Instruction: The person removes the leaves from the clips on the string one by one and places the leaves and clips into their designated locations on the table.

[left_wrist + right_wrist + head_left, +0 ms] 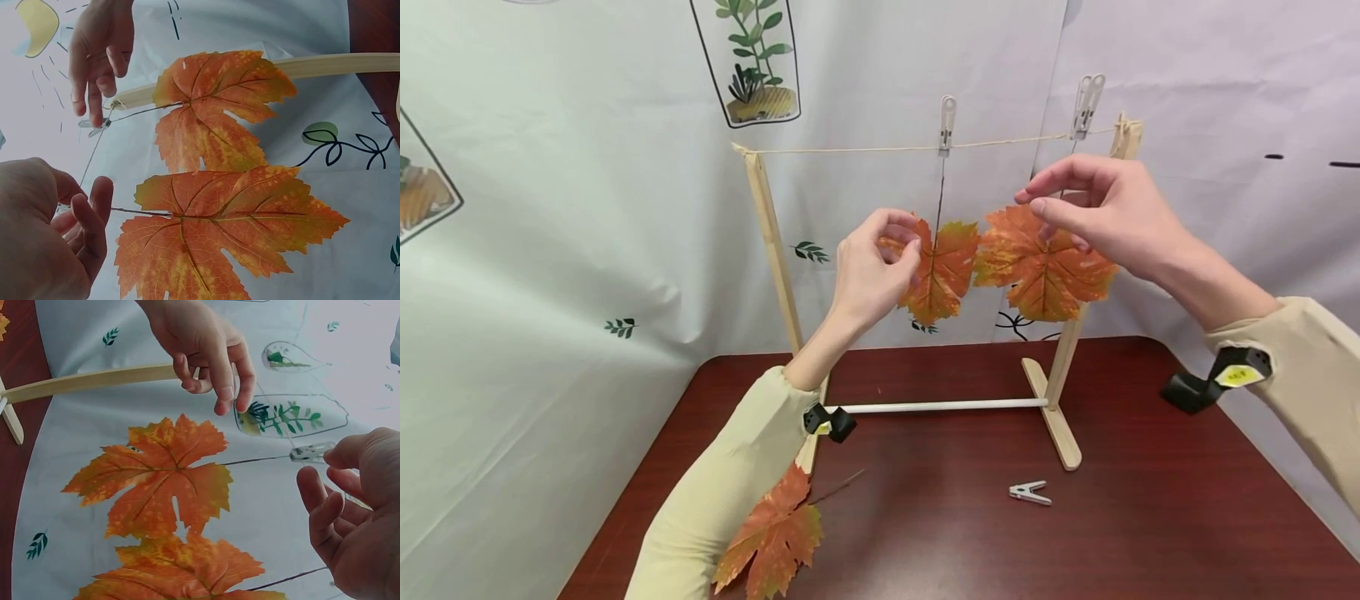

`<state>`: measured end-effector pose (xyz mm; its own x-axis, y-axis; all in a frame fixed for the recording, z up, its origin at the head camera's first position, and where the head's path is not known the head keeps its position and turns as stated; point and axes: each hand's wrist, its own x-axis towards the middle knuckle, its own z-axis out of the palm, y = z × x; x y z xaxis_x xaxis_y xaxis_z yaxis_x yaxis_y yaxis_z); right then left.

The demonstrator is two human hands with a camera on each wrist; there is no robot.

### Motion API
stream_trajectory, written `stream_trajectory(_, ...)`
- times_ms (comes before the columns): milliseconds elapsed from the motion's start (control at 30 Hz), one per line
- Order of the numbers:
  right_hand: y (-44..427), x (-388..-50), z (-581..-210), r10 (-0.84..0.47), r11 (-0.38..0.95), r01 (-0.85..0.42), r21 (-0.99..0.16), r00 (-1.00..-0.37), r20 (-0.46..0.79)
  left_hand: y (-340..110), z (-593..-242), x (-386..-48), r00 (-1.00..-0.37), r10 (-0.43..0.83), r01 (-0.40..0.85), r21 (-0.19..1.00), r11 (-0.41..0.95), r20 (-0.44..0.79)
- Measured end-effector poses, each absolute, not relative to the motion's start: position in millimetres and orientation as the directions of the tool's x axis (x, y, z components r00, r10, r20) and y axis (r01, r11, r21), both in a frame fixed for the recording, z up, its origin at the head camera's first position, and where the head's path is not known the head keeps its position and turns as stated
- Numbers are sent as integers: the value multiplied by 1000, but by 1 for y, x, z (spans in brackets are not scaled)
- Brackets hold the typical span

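Two orange maple-like leaves hang by their stems from a thin string (865, 150) stretched across a wooden frame. A white clothespin (947, 125) clips the left leaf (951, 262), and a second clothespin (1086, 107) clips the right leaf (1048, 271). My left hand (876, 262), fingers loosely bent and holding nothing, is in front of the left leaf's edge in the head view. Likewise, my right hand (1101, 200) has nothing in its relaxed fingers and partly covers the right leaf and its stem. The left wrist view shows both hands (103, 56) apart from the leaves (219, 231).
On the dark red table (925, 517), a third leaf (775, 537) lies at the left, partly behind my left sleeve. A loose clothespin (1030, 492) lies to the right of centre. A white rod (940, 406) joins the frame's wooden posts (772, 242) low down.
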<state>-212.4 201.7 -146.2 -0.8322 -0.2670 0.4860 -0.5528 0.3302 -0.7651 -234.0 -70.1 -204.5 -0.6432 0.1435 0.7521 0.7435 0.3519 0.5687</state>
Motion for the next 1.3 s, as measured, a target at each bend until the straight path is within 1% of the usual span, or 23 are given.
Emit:
stream_trajectory(300,195,-218,-136,-262,286,-551,-784,-832,490,-64,-201,-239,-645,124,738,572,359,754)
stream_trajectory(500,191,-222,-129,-242,306,-551,-777,-834,496,-60,-199,-245,-634,94,734,559,385,768)
stream_trajectory(700,185,-229,-120,-249,306,-567,-765,-823,511,-56,-197,-251,-628,69,731,556,397,776)
stream_trajectory(1100,168,-240,-98,-256,363,-559,-745,-829,497,-49,-192,-260,-632,44,711,556,430,774)
stream_trajectory(1300,166,-247,-90,-279,419,-567,-709,-824,494,-46,-190,-263,-662,29,689,593,416,749)
